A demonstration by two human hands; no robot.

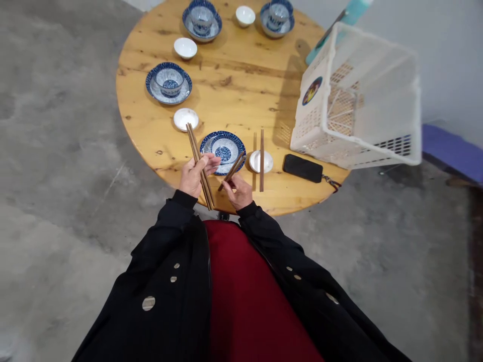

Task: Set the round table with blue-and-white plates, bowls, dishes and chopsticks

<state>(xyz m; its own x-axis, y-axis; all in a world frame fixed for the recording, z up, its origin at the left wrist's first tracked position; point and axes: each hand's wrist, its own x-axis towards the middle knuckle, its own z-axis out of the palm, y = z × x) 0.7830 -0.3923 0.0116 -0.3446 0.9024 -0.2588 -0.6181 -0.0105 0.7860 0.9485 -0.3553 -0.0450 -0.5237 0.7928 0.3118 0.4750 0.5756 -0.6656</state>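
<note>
My left hand [195, 175] grips a bundle of brown chopsticks [194, 147], which points away from me and slants a little. In my right hand [238, 192] are more chopsticks [232, 172], held lower and tilted the other way. Both hands are just above the near edge of the table, in front of a blue-and-white plate [206, 144] with a matching bowl [224, 151] on it. Beside my right hand, a pair of chopsticks [261, 173] rests across a small white dish [269, 162]. Another small white dish [184, 117] lies beyond my left hand.
The round wooden table [234, 100] carries several more blue-and-white plate-and-bowl settings, one of them a bowl [169, 80] at the left. A white plastic crate [311, 120] stands on the right side. Near it lies a black phone [303, 168] with a strap.
</note>
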